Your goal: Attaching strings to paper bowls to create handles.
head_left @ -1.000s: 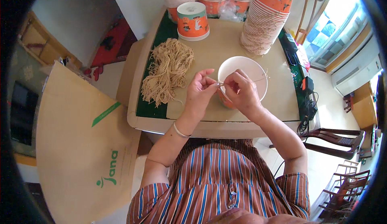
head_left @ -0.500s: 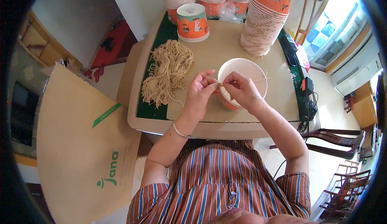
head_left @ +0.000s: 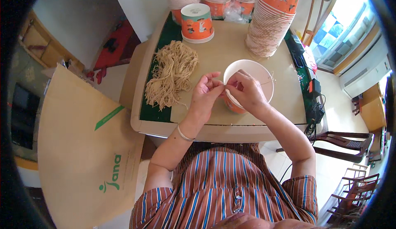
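Nearest, at the lower edge, the brown, blue and white striped garment (head_left: 222,171) is cut off. Beyond it, the left hand (head_left: 207,93) and right hand (head_left: 248,92) meet at the near-left rim of a round paper bucket, white inside and orange outside (head_left: 262,73); thumb and forefinger of each are pressed together, but whatever lies between the tips is too small to identify. The right hand hides part of the bucket's rim and interior. A thin strand (head_left: 270,80) shows at the right rim; its full run cannot be traced. Left of the bucket lies a tangled beige twine bundle (head_left: 171,74). Farther back stand an upturned orange-and-green paper bucket (head_left: 197,27) and a tall stack of nested paper buckets (head_left: 270,31), its top cropped.
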The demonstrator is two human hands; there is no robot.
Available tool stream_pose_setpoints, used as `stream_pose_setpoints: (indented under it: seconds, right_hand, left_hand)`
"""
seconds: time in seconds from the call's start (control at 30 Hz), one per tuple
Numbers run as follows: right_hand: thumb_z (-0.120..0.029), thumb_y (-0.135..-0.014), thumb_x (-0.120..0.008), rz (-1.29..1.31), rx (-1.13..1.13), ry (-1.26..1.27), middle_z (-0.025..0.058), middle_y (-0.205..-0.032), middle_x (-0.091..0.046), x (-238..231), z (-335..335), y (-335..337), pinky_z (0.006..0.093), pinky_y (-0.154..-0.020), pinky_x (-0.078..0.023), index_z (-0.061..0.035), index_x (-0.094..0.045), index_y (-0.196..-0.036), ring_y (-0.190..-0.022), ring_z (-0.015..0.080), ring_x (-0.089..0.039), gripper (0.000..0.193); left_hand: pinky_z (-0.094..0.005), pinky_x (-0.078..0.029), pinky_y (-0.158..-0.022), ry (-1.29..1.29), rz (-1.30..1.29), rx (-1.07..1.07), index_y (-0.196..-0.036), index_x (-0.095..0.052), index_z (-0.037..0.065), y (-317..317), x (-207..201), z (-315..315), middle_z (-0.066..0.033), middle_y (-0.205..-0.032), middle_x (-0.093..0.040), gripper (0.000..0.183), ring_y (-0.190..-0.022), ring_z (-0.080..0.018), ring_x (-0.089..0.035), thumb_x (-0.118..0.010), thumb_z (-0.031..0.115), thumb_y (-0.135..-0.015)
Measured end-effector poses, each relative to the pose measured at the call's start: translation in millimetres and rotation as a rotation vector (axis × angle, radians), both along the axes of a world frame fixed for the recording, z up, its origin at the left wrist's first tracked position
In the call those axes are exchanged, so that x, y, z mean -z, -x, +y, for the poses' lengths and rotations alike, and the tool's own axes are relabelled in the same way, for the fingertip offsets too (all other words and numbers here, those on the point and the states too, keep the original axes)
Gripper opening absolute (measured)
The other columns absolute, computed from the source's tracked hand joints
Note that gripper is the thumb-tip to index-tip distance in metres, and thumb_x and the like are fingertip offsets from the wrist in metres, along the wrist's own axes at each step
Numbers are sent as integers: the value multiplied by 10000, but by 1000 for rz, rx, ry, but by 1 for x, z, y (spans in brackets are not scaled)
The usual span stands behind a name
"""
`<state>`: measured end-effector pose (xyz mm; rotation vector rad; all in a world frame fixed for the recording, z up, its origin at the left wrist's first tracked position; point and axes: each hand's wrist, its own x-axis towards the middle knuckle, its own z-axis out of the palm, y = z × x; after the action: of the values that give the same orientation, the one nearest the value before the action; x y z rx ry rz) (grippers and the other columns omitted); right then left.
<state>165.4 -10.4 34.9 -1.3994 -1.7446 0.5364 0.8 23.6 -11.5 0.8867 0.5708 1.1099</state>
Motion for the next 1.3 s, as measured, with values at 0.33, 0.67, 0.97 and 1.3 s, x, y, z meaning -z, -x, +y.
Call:
stream_pose_setpoints:
  seconds: [0.33, 0.67, 0.97, 1.3]
  right_hand:
    - [-94, -931, -658, 313, -42, 280, 17, -833, -662, -2, 5, -4, 220, -594, -486, 9, -644, -968, -681, 60, -588, 111]
    - [-103, -934, -661, 354, -51, 328, 7, -842, -661, -6, 2, -7, 222, -616, -486, -4, -662, -969, -719, 56, -587, 105]
    - [-97, -935, -666, 342, -44, 352, 1, -873, -668, -7, 1, -7, 219, -631, -491, -13, -668, -976, -749, 55, -594, 94]
    - [-113, -919, -684, 434, -94, 309, 18, -795, -655, -1, 1, -8, 234, -578, -479, 2, -672, -965, -679, 56, -579, 124]
  left_hand:
    - [-258, -507, -796, -25, 35, 9, -1255, -553, 37, 2, 0, -1, -19, -959, -627, 343, -867, -112, -615, -637, 0, -924]
    - [-262, -506, -807, -64, 106, -66, -1184, -599, 31, 5, 4, -1, -32, -995, -627, 269, -889, -114, -606, -628, -4, -919]
    - [-211, -469, -769, -458, 551, -183, -1054, -652, 44, 3, 9, -9, 16, -965, -570, 190, -835, -61, -545, -719, 20, -877]
    - [-232, -482, -693, -501, 564, -205, -992, -655, 19, -4, 5, -6, -22, -931, -541, 162, -767, -89, -550, -728, 12, -847]
